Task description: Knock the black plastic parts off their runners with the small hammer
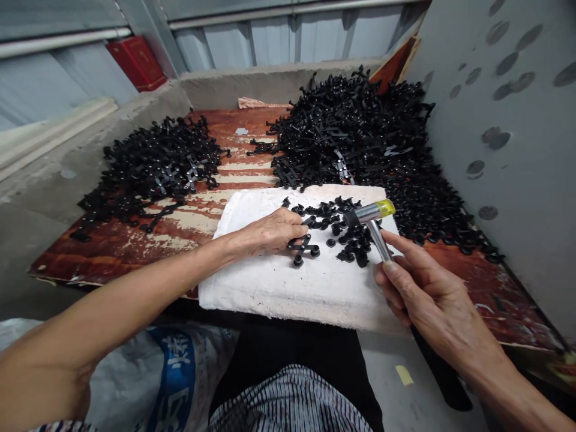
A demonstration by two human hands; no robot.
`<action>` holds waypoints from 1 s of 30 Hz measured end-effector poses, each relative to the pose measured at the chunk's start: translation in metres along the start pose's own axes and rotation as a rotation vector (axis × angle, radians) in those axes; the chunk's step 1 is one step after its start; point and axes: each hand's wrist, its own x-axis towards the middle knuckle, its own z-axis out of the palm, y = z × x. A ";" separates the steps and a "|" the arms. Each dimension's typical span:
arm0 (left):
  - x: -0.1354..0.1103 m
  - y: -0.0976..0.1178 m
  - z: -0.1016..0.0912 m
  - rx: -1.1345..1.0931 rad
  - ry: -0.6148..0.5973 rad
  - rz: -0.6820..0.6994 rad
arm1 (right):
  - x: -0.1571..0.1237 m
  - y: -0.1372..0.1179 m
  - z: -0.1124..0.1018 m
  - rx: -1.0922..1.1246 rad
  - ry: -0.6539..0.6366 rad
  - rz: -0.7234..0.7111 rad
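Note:
My left hand [270,231] rests on a white foam block [292,282], its fingers pinched on a black cross-shaped plastic part [305,246]. My right hand [418,288] grips the metal handle of a small hammer [371,216] with a yellow and a black face. The hammer head hovers over several small black caps [346,231] scattered on the block, just right of the cross part.
A worn red wooden board [202,213] carries the block. A heap of black parts [153,162] lies at the left and a larger heap [360,132] at the back right. A grey wall [504,150] stands close on the right. A printed sack [175,372] sits below.

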 end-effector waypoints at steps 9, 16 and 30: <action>0.002 -0.002 0.000 -0.019 0.008 0.011 | -0.001 0.002 -0.001 -0.014 0.001 0.003; 0.004 -0.001 -0.001 0.086 0.018 0.027 | -0.001 0.002 -0.001 -0.033 0.004 0.006; 0.009 0.003 -0.009 0.211 0.000 0.022 | 0.005 -0.006 0.001 -0.239 -0.071 -0.090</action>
